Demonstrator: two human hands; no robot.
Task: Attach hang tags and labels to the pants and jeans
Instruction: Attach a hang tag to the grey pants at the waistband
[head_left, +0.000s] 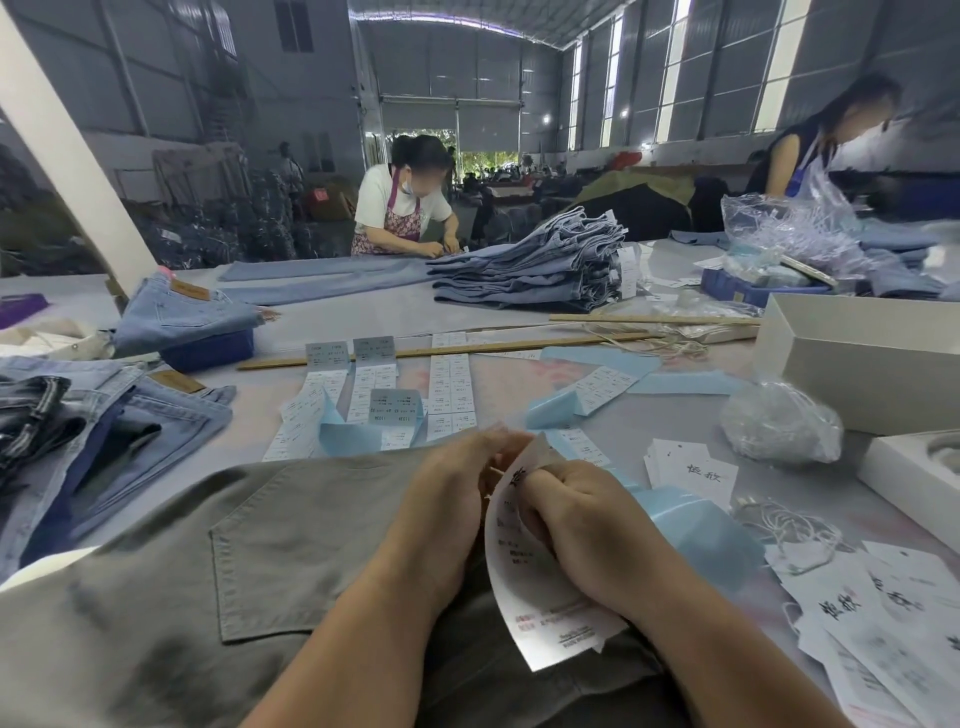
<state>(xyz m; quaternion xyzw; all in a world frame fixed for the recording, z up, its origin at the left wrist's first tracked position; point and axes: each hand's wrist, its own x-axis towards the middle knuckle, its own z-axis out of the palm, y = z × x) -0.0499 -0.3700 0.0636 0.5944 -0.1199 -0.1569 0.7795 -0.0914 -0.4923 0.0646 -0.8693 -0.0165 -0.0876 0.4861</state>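
Observation:
Grey-green pants lie flat in front of me, back pocket up. Over them I hold a long white hang tag with black printing, curved between both hands. My left hand pinches its top edge with curled fingers. My right hand grips the tag's upper part from the right. More white hang tags lie fanned to the right, and a bigger heap of hang tags sits at the lower right. Strips of white sticker labels on blue backing stretch across the table ahead.
Folded light jeans lie at my left, and a tall stack of jeans sits further back. White boxes and a crumpled plastic bag stand at the right. Loose white strings lie beside the tags. Two people work at the table's far side.

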